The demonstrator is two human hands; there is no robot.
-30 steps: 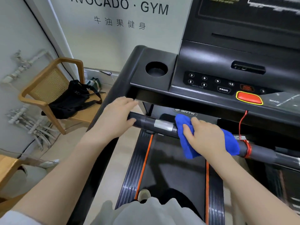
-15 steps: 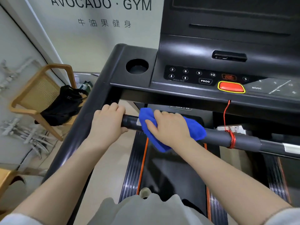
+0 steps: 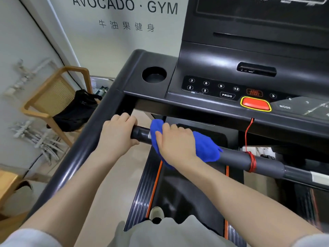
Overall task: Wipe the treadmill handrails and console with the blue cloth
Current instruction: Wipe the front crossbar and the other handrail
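While the left hand (image 3: 117, 134) still grips the front handrail (image 3: 236, 158), the right hand (image 3: 175, 143) keeps clutching the blue cloth (image 3: 206, 148).

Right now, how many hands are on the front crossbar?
2. The left hand grips the black crossbar at its left end; the right hand holds the blue cloth wrapped on it, just beside.

R hand (image 3: 175, 141) + blue cloth (image 3: 206, 148) slid left along crossbar (image 3: 236, 159), nearer L hand (image 3: 116, 134)
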